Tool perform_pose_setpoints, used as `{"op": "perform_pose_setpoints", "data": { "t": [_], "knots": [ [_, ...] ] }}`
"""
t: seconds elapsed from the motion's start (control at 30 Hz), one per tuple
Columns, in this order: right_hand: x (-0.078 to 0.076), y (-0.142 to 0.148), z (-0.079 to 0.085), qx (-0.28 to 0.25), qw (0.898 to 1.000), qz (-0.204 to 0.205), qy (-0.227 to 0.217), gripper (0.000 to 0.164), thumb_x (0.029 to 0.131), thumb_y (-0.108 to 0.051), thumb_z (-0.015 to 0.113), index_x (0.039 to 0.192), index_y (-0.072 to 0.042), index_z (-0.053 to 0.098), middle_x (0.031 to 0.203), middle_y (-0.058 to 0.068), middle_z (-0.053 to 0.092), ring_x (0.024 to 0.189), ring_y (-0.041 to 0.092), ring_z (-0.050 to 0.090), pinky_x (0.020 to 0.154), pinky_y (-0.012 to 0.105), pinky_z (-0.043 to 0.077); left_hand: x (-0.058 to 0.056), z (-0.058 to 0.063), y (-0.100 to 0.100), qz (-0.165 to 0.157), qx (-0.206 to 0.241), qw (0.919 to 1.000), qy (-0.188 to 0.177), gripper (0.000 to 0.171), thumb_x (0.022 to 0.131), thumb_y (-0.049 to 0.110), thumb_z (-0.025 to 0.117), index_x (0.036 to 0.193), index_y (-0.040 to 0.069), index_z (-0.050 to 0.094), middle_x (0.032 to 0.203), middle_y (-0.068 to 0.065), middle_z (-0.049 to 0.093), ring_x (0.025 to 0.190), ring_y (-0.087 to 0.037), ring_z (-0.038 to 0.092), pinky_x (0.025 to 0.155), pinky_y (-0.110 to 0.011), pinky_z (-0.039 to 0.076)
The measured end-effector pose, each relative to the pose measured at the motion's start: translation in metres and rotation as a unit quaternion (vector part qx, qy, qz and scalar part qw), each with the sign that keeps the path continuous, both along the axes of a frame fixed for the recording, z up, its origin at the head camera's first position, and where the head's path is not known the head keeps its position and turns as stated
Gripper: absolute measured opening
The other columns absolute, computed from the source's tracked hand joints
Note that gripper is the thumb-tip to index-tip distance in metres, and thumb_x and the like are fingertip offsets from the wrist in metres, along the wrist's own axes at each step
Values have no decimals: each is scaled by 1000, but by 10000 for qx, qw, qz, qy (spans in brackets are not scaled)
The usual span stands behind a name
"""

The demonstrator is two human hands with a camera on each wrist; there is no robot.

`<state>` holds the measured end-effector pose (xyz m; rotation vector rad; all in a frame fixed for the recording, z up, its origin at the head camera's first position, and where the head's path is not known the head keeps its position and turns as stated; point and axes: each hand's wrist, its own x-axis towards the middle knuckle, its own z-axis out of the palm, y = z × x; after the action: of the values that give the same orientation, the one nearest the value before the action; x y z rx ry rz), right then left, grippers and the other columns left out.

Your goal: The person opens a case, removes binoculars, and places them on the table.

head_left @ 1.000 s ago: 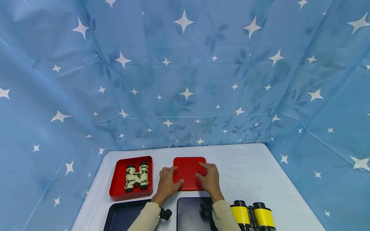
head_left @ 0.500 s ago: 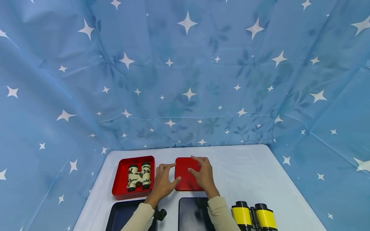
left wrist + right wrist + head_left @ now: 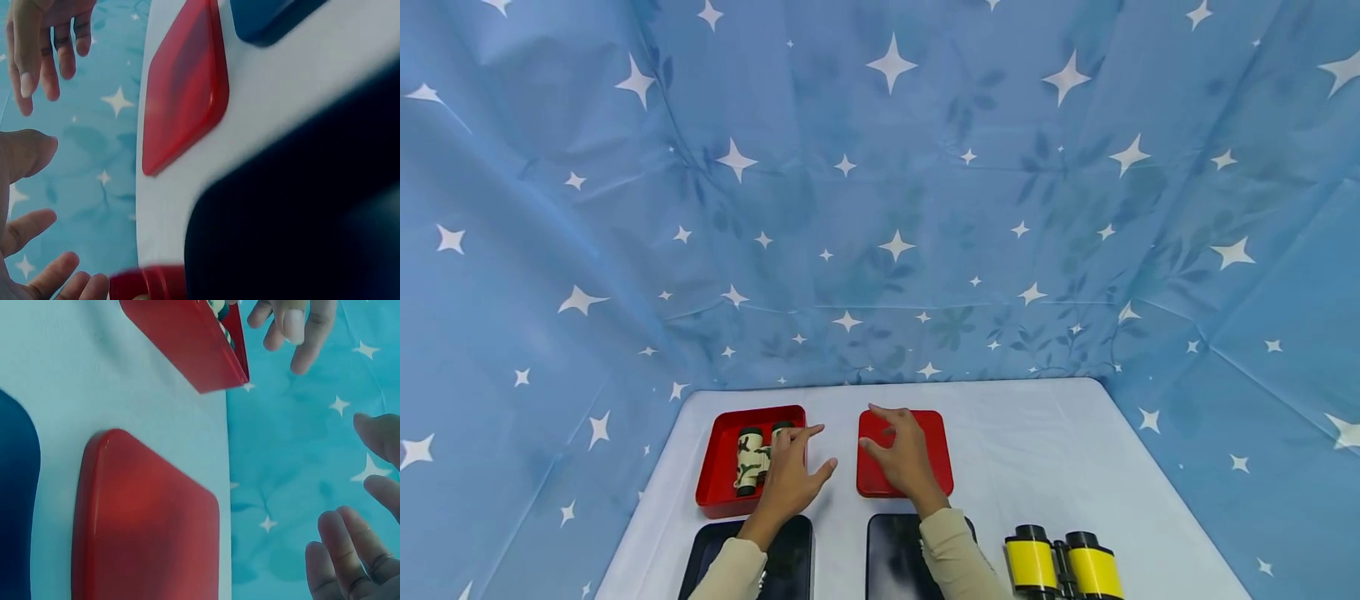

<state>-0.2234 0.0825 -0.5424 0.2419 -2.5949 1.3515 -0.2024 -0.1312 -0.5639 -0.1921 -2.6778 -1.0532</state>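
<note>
Both hands hover above the white table with fingers spread and holding nothing. In the head view the left hand (image 3: 788, 477) overlaps the right side of a red box (image 3: 726, 506). Inside that box lie camouflage binoculars (image 3: 747, 463), partly hidden behind the hand. Over a flat red lid (image 3: 934, 450) is the right hand (image 3: 904, 457), thumb and forefinger apart. The right wrist view shows this lid (image 3: 150, 525) lying flat on the cloth, with rounded corners and the fingers clear of it.
Two dark trays lie nearer the front, a left one (image 3: 801, 554) under the left forearm and a right one (image 3: 883, 554) under the right forearm. Yellow and black binoculars (image 3: 1032, 562) stand at the right. A blue star-patterned curtain (image 3: 880, 192) surrounds the table.
Both hands have moved left, away from either side of the red lid; the left hand now overlaps the red box. The box, lid and binoculars keep their places on the table.
</note>
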Motion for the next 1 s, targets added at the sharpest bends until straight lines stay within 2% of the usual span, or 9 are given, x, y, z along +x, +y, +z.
{"op": "perform_pose_setpoints", "data": {
  "t": [0.2,0.37,0.57,0.83,1.0],
  "knots": [
    [0,-15,2,-33,9997,234,6,70,81,-34,82,144,-30,53,129,4,58,105,19,62,77,29,59,7,3,-26,256,-65,9996,-60,71,78,31,83,141,20,55,137,-14,49,127,-30,41,93,-62,51],
    [1,-26,4,-116,9990,431,-37,70,81,-32,83,144,-28,53,129,2,58,105,24,63,75,26,58,8,3,-41,408,-81,9987,-278,71,78,31,83,142,21,54,138,-14,47,128,-30,39,93,-61,51],
    [2,-39,5,-141,9976,678,35,68,83,-32,81,145,-26,53,125,5,60,102,25,63,75,26,57,9,3,-57,412,-166,9990,-80,66,79,30,83,139,19,57,134,-15,47,118,-28,40,87,-49,52],
    [2,-59,5,2,9961,865,-167,67,86,-35,78,147,-30,49,128,4,58,104,22,63,75,23,55,8,2,-76,481,-305,9984,57,68,79,26,84,140,15,57,130,-18,48,115,-32,43,90,-55,48],
    [-2,-71,5,-26,9943,1039,-237,69,86,-34,78,148,-33,47,129,4,58,104,22,61,72,22,55,4,6,-86,528,-296,9981,-68,70,78,26,84,141,15,55,129,-19,48,113,-33,44,88,-55,48]
  ]
}}
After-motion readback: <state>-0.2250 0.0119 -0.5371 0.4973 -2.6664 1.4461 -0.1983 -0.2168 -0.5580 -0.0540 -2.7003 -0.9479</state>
